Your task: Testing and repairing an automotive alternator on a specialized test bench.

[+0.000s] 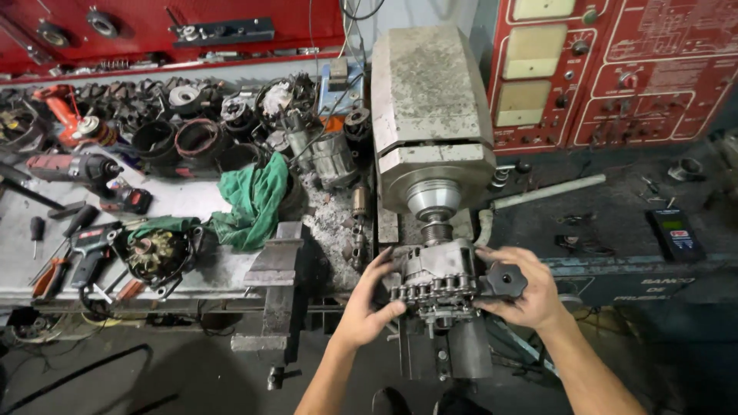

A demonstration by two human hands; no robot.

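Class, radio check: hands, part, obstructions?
Left hand grips alternator. Right hand on black knob. Alternator sits under grey machine head. Nothing blocking.

Both hands (446,296) grip alternator (437,278) – under grey machine head (432,115); bench (177,201) cluttered

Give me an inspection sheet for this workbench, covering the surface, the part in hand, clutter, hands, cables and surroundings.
Surface: grey metal bench, dirty, with debris near the vise.
Job's things: alternator under the grey machine head, its pulley up against the spindle.
Clutter: green rag, power drill, screwdrivers, dismantled alternator parts.
Hands: left hand grips the alternator's left side; right hand holds its right side at a black knob.
Cables: black cable on the floor; wires behind the parts.
Surroundings: red test panel, red tool board, handheld meter.
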